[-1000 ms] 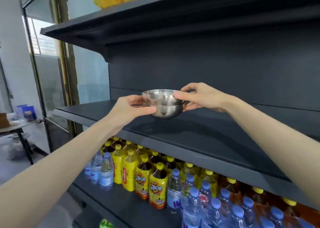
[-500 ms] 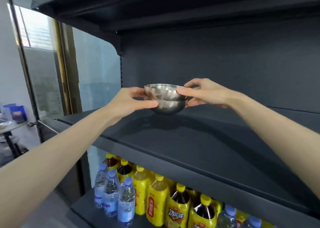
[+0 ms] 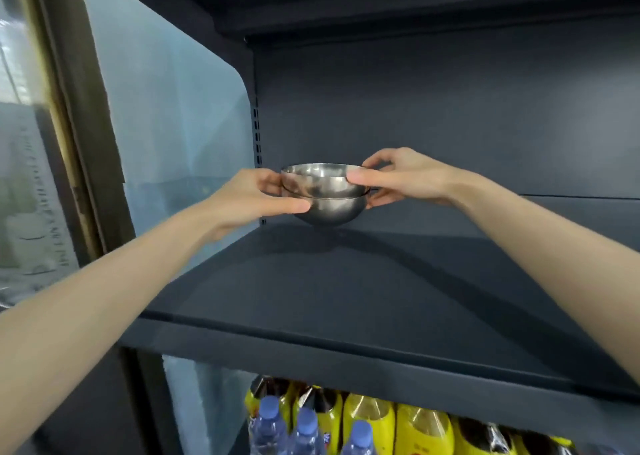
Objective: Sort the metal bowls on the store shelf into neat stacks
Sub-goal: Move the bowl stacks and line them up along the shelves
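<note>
Up at the back left corner of the dark shelf (image 3: 311,298), a person has two metal bowls nested together, the top bowl (image 3: 317,179) sitting inside the bottom bowl (image 3: 329,210), both right way up and pretty level. The left hand (image 3: 249,200) grips the stack from the left, thumb laid across the front of the bottom bowl and fingers tucked round the far side. The right hand (image 3: 405,181) holds it from the right, thumb pressed on the top bowl just under its rim, other fingers curled behind. So both hands are clamped on the stack, neither has let go.

Honestly can't tell if the bottom bowl is touching the shelf or hanging just above it; there's a shadow right under it and the gap is too tight to call. The stack sits close to the back wall, near the frosted side panel (image 3: 166,143).

One level down you can see yellow-label drink bottles (image 3: 367,420) with blue-capped water bottles (image 3: 304,430) in front of them.
</note>
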Motion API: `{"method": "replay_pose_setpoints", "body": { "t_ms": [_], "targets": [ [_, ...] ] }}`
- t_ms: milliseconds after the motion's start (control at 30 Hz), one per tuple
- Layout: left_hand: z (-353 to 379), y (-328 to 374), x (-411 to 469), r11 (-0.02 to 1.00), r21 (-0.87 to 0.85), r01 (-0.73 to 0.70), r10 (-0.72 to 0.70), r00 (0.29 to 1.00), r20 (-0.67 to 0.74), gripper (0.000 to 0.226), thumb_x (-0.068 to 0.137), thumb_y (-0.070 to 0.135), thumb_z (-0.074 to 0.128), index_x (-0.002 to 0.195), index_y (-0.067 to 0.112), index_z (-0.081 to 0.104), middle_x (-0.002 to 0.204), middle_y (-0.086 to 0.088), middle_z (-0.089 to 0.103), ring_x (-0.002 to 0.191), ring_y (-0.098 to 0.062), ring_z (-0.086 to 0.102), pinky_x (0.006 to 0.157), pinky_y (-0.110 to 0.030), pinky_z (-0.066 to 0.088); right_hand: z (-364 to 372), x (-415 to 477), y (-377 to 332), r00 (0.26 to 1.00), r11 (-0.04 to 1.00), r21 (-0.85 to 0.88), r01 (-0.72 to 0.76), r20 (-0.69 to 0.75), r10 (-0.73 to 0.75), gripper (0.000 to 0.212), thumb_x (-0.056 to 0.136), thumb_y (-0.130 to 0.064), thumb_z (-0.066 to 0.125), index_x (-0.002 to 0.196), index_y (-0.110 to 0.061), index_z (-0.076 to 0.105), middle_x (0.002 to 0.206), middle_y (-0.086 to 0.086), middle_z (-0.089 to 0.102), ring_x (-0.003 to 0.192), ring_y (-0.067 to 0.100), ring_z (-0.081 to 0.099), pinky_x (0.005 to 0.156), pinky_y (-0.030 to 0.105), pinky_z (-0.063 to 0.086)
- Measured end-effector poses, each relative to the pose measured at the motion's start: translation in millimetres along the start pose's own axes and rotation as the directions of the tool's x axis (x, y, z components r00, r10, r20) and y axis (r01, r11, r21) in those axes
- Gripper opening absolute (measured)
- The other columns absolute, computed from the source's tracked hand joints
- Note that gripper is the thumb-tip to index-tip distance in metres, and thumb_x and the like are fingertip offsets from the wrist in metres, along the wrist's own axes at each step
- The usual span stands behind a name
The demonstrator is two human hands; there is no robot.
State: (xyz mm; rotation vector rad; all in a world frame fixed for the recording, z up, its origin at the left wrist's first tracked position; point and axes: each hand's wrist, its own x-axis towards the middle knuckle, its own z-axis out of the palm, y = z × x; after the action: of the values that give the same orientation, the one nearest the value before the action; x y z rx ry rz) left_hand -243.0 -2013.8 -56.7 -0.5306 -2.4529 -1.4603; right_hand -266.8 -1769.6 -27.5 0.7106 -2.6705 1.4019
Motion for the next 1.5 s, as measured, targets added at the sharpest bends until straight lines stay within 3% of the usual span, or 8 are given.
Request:
{"method": "replay_pose_setpoints", "body": {
  "t_ms": [200, 333, 900, 1100, 1267, 1333, 1500],
  "targets": [
    [-44.5, -52.7, 31.9, 1.000, 0.016, -0.002, 0.000, 0.996, 0.089, 0.026, 0.074, 0.020, 0.081, 0.096, 0.017, 0.069, 0.094, 0.006, 0.071, 0.080, 0.011, 0.063, 0.068, 0.000, 0.044, 41.1, 42.3, -8.4, 0.995, 0.995, 0.042, -0.091, -0.042, 0.093, 0.056, 0.077, -0.042, 0.074, 0.119, -0.010, 0.053, 0.112, 0.009, 0.068, 0.092, 0.017, 0.072, 0.084, 0.027, 0.057],
    [-59.2, -84.4, 49.8, 1.000, -0.012, 0.012, -0.011, 0.995, 0.103, 0.025, 0.073, 0.021, 0.082, 0.094, 0.021, 0.069, 0.098, 0.005, 0.070, 0.095, -0.002, 0.064, 0.078, -0.009, 0.045, 61.8, 70.8, -3.9, 0.989, 0.988, 0.068, -0.135, -0.052, 0.139, 0.053, 0.077, -0.038, 0.075, 0.117, -0.010, 0.053, 0.115, 0.011, 0.067, 0.094, 0.017, 0.071, 0.085, 0.028, 0.057],
    [-79.4, -148.3, 92.9, 0.997, -0.062, 0.051, -0.040, 0.984, 0.175, 0.025, 0.071, 0.021, 0.083, 0.091, 0.022, 0.068, 0.105, 0.003, 0.069, 0.095, -0.005, 0.066, 0.077, -0.012, 0.042, 96.5, 130.2, 16.3, 0.972, 0.972, 0.062, -0.228, -0.039, 0.231, 0.061, 0.077, -0.034, 0.075, 0.125, -0.009, 0.048, 0.117, 0.007, 0.067, 0.099, 0.016, 0.069, 0.085, 0.026, 0.056],
    [-76.4, -158.2, 97.8, 0.996, -0.070, 0.047, -0.032, 0.978, 0.207, 0.025, 0.071, 0.023, 0.083, 0.091, 0.021, 0.068, 0.103, 0.004, 0.070, 0.092, -0.003, 0.067, 0.076, -0.012, 0.041, 98.0, 134.0, 20.0, 0.966, 0.966, 0.048, -0.253, -0.034, 0.255, 0.057, 0.076, -0.035, 0.076, 0.120, -0.014, 0.047, 0.118, 0.007, 0.065, 0.099, 0.016, 0.069, 0.088, 0.028, 0.055],
    [-76.7, -168.7, 104.2, 0.997, -0.065, 0.053, -0.038, 0.976, 0.216, 0.040, 0.067, 0.026, 0.085, 0.102, 0.017, 0.068, 0.106, 0.002, 0.071, 0.093, -0.005, 0.069, 0.091, -0.020, 0.045, 100.1, 136.0, 23.4, 0.963, 0.962, 0.045, -0.269, -0.023, 0.270, 0.037, 0.079, -0.032, 0.074, 0.107, -0.020, 0.052, 0.116, 0.006, 0.067, 0.099, 0.017, 0.069, 0.088, 0.027, 0.055],
    [-75.4, -170.7, 106.4, 0.996, -0.068, 0.055, -0.038, 0.975, 0.219, 0.041, 0.067, 0.026, 0.086, 0.102, 0.015, 0.068, 0.105, 0.001, 0.071, 0.094, -0.008, 0.069, 0.095, -0.023, 0.045, 99.5, 136.9, 25.9, 0.960, 0.960, 0.044, -0.276, -0.029, 0.277, 0.043, 0.079, -0.032, 0.074, 0.112, -0.018, 0.051, 0.117, 0.006, 0.066, 0.097, 0.016, 0.069, 0.088, 0.027, 0.055],
    [-67.5, -171.0, 107.3, 0.996, -0.065, 0.055, -0.040, 0.974, 0.222, 0.039, 0.070, 0.023, 0.084, 0.104, 0.013, 0.067, 0.103, 0.000, 0.071, 0.095, -0.006, 0.066, 0.075, -0.011, 0.043, 95.5, 137.4, 33.1, 0.951, 0.951, 0.029, -0.309, -0.006, 0.309, 0.062, 0.077, -0.036, 0.075, 0.127, -0.012, 0.047, 0.119, 0.006, 0.066, 0.100, 0.016, 0.069, 0.091, 0.028, 0.054]
  ]
}}
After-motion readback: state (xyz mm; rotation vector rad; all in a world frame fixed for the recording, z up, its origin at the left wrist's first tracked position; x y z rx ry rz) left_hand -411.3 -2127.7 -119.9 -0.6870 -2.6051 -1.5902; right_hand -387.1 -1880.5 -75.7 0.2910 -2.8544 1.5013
